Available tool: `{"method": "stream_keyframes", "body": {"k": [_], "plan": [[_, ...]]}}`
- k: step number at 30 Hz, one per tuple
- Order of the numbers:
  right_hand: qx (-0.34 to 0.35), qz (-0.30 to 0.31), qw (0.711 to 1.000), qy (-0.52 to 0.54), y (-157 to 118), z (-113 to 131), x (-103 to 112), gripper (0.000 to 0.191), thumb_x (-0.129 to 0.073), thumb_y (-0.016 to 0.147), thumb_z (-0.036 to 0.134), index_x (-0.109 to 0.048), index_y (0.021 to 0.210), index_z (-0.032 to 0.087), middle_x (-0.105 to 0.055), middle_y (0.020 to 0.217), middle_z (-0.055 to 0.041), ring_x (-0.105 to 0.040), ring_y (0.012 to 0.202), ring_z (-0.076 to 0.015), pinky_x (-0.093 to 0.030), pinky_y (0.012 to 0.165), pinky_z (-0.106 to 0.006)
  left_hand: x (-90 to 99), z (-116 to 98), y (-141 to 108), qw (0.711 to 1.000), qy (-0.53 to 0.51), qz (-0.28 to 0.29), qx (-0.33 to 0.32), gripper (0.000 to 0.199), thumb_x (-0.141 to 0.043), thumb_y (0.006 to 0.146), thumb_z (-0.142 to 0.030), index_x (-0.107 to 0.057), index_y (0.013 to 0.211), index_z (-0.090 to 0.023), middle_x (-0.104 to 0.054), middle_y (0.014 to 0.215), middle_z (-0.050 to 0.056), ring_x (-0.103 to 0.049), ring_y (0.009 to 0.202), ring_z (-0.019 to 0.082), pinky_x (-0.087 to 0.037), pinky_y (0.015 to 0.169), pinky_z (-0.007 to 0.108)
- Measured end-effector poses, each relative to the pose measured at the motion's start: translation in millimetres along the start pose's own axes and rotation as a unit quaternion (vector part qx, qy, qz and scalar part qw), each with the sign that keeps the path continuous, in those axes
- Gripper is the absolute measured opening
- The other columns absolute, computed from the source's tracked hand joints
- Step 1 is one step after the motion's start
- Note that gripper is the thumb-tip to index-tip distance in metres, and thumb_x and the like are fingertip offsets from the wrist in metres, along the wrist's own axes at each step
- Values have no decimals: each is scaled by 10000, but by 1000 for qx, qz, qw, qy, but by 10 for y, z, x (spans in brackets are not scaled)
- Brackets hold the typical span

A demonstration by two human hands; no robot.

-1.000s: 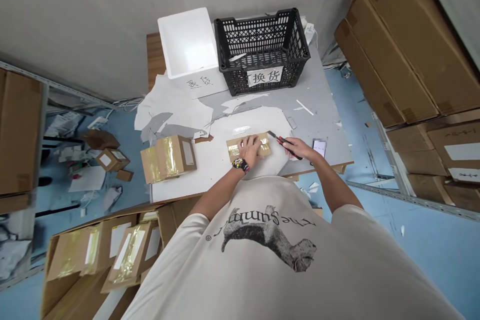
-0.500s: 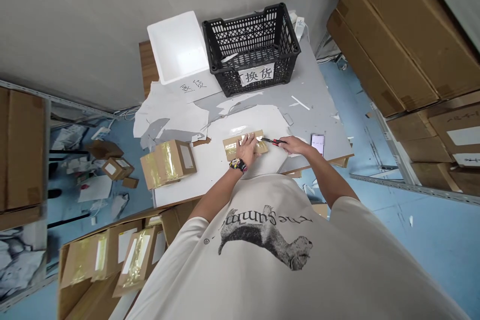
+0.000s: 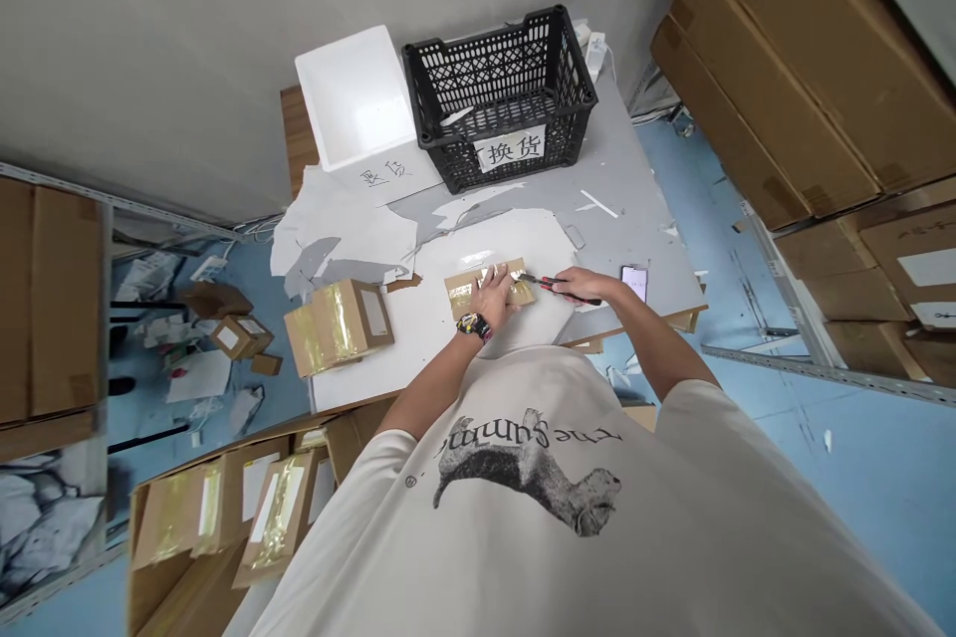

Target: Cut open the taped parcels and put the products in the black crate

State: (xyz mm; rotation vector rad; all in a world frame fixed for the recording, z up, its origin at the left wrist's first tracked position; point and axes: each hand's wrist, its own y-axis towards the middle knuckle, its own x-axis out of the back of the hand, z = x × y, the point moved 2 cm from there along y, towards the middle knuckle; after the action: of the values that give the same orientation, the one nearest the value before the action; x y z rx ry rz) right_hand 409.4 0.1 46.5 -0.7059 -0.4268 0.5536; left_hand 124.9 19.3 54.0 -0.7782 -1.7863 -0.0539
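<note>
Live: L hand [image 3: 489, 299] open, fingers splayed, pressing down on flat gold-taped brown cardboard packet [image 3: 527, 294], lying toward 3 o'clock on white plastic board [image 3: 388, 338], looks light, stiffish, tape slippery, best held by edges, R hand [image 3: 579, 286] closed round red-and-black utility knife [image 3: 557, 284] at packet's 3 o'clock.

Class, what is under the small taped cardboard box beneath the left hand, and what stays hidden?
The taped cardboard box rests on a white board; the left hand covers its middle, so that part cannot be seen, nor the board beneath.
</note>
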Motion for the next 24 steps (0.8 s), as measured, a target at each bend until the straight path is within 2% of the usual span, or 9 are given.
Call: {"method": "stream_keyframes", "body": {"k": [4,8,11,13,17,19,21,24], "plan": [[2,27,1000,14,-63,-65,23,476,-783,978,715,-711,916,249,-662,636,-1,-565,525,-169,-439,525,-285,-34,22,2,1000,2,-9,-7,637,-908,934,-329,-691,1532,-337,-407,1905,105,-310,1786,472,-319,1380,816],[17,-9,1000,4,-12,-11,-54,477,-800,980,692,-680,870,243,-637,606,12,-558,508,-160,-428,526,-279,-34,51,4,1000,7,-6,-9,626,-895,952,-339,-686,1543,-329,-400,1909,106,-308,1785,471,-330,1374,810],[21,-8,1000,-1,28,42,-139,458,-784,1002,659,-659,867,240,-652,630,12,-572,515,-155,-417,526,-274,-13,50,-5,1000,22,1,-20,620,-861,987,-346,-666,1575,-324,-397,1911,109,-299,1790,462,-316,1383,794],[19,5,1000,3,3,15,-153,442,-785,1000,647,-662,886,238,-655,637,13,-565,512,-152,-409,515,-272,-3,48,-10,999,30,8,-21,650,-840,1008,-360,-632,1620,-291,-383,1915,133,-284,1797,457,-293,1397,776],[23,8,998,53,-183,-178,-122,410,-799,980,630,-713,1001,230,-668,682,18,-573,533,-152,-420,501,-265,10,89,14,1000,11,12,0,840,-838,1016,-382,-486,1751,-181,-419,1878,226,-271,1804,448,-230,1428,740],[35,-27,994,96,-287,-275,-139,407,-780,986,625,-716,1033,226,-680,716,16,-586,556,-149,-435,514,-257,23,135,27,1000,-13,2,-3,880,-853,1009,-404,-466,1766,-178,-451,1860,230,-290,1797,451,-210,1434,731],[38,-108,980,161,-349,-330,-200,402,-737,998,624,-698,1037,226,-677,732,16,-606,585,-150,-470,546,-253,40,183,14,999,-45,-18,-18,883,-876,996,-444,-491,1751,-198,-480,1845,219,-323,1783,462,-194,1436,732],[23,-246,930,273,-334,-288,-394,393,-663,995,605,-682,1118,232,-688,774,14,-654,640,-168,-556,621,-277,58,208,-87,991,-106,-69,-51,864,-885,991,-506,-533,1719,-205,-545,1797,220,-391,1748,467,-201,1440,718]]}}
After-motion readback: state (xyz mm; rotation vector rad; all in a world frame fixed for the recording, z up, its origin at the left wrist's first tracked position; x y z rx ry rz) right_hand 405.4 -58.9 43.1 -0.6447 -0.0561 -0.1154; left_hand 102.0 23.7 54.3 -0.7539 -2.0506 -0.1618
